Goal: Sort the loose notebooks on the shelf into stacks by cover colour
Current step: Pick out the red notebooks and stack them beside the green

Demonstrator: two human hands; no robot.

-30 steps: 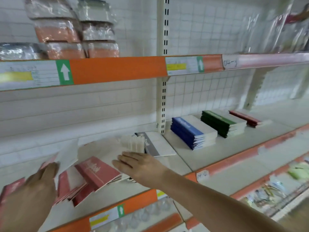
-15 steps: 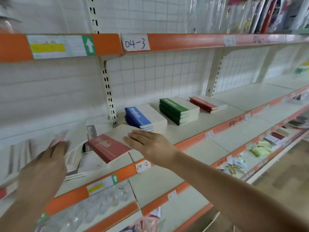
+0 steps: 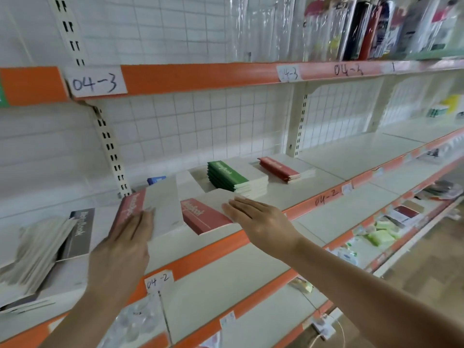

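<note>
L hand flat on a red notebook, fingers straight. R hand flat on 2nd red notebook just right of it. Farther right on shelf: green stack, then red stack. Grey notebook at left; blue corner behind.

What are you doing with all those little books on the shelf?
A person is sorting notebooks by cover colour. The right hand lies flat, fingers straight, on a red notebook near the shelf's front edge. The left hand presses on another red notebook that is tilted up. Behind them, a green stack and a red stack are already made, and a blue stack peeks out. A grey notebook and a loose pile wait on the left.
</note>
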